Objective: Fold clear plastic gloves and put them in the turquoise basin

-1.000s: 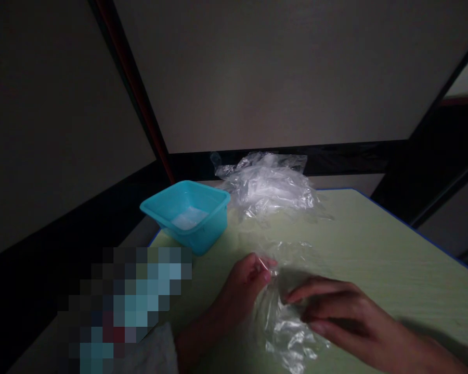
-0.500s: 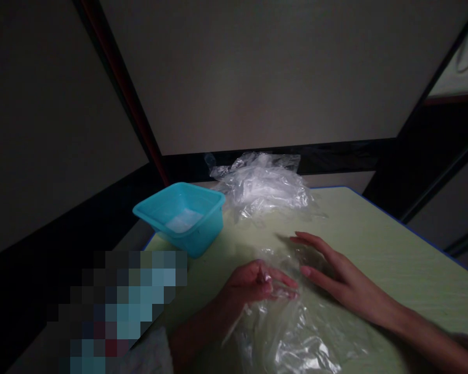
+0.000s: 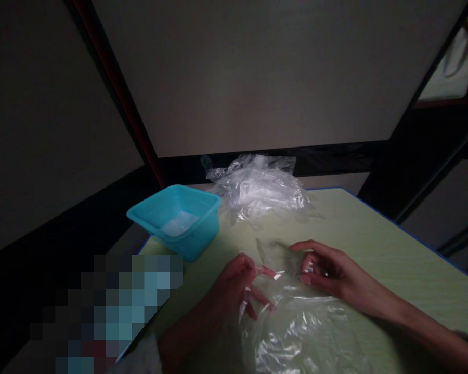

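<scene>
A clear plastic bag (image 3: 304, 327) stretches between my two hands, low over the table. My left hand (image 3: 244, 283) pinches its upper left edge, with some fingers spread behind the see-through film. On the other side, my right hand (image 3: 327, 270) has thumb and curled fingers closed on the bag's upper right edge, while the index finger reaches forward. The film's lower part runs toward the bottom of the view, wrinkled and shiny.
A turquoise plastic basin (image 3: 198, 234) with something whitish inside stands at the table's left edge. Behind my hands lies a heap of clear plastic bags (image 3: 261, 192). The pale green table (image 3: 405, 270) has a blue rim, and a blurred-out patch (image 3: 136, 306) covers the lower left.
My right hand has gone from open fingers to a closed grip on the bag's edge. The bag is now spread wider between both hands, and my left hand has shifted slightly left.
</scene>
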### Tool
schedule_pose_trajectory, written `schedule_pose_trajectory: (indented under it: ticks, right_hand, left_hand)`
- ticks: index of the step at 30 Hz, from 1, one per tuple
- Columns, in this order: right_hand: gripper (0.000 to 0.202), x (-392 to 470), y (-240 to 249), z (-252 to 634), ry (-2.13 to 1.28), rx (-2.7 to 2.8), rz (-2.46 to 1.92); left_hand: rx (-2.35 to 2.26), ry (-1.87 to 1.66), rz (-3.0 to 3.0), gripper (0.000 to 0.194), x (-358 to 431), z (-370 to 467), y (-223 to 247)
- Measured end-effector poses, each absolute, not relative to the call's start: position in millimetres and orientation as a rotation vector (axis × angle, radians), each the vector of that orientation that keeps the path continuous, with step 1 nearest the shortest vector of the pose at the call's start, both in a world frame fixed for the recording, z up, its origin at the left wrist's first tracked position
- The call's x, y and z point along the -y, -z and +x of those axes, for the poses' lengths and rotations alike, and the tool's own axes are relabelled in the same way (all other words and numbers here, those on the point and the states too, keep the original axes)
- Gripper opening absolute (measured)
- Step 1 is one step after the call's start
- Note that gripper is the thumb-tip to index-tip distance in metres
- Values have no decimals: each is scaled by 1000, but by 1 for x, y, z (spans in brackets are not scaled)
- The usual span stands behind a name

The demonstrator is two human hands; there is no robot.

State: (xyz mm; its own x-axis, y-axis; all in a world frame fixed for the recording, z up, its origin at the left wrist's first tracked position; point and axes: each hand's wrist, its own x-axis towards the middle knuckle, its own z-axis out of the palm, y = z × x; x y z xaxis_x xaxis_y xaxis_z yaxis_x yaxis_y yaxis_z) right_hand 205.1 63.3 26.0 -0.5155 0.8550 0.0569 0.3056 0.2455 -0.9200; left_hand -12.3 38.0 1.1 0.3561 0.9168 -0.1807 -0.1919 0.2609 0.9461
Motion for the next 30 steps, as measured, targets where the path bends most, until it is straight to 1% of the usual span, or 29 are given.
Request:
schedule_pose_trajectory:
  ticks: [4, 8, 13, 17, 20, 24, 30]
  right_hand:
    - [33, -65, -24, 205, -1226, 1968, -1081]
    - [36, -69, -19, 207, -1205, 1935, -1144]
    - [35, -75, -16, 212, -1130, 1897, -1234]
    - [34, -82, -14, 218, -993, 1947, -1266]
    - [36, -87, -14, 223, -948, 1982, -1304]
    - [41, -89, -15, 229, -986, 2006, -1335]
    - [39, -90, -19, 235, -1010, 2023, -1413]
  left_hand:
    - [-1012, -927, 1041, 48, -40, -18, -7]
    - [-1096, -844, 1051, 53, -40, -22, -15]
    - [-1235, -712, 1106, 73, -38, -23, -20]
    - [-1318, -668, 1150, 80, -36, -24, -25]
    - [-1358, -666, 1156, 77, -37, -26, -29]
    - [-1465, -675, 1170, 72, -42, -30, -32]
    - [-1449, -733, 1166, 65, -45, -38, -33]
